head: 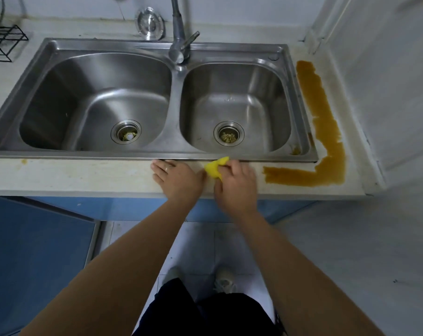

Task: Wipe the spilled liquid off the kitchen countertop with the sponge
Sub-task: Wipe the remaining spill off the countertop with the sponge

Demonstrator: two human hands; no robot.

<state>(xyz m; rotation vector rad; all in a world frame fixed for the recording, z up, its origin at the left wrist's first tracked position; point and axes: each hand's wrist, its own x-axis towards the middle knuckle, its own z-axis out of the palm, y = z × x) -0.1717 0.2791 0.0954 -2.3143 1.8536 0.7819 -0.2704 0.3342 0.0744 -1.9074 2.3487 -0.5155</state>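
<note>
A: What lies around the hands?

B: A steel sink (300, 156) sits in the pale table (84, 175), with one tap (179, 35) at its far edge between the bowls. A round metal lid (149, 23) leans far behind it, and a black wire rack (4, 42) stands at the far left. Blue cabinets (36, 251) are below the near edge.

A: Anything between the sponge and the spill?

B: Only bare table. The brown spill (326, 132) runs down the right side of the sink, then bends left along the near strip, ending just right of the right hand.

A: What is in the sink?

B: Two bowls, one drain each. Both strainers hold yellowish scraps. A small brown patch sits in the near right corner of the sink rim.

A: And the hands?

B: Two. The left hand (179, 180) lies flat on the table, fingers straight, a ring on one finger; its grip is released. The right hand (237, 183) has its grip curled round the yellow sponge (215, 167), which rests on the near strip of table, right against the sink's near rim, between the two hands.
</note>
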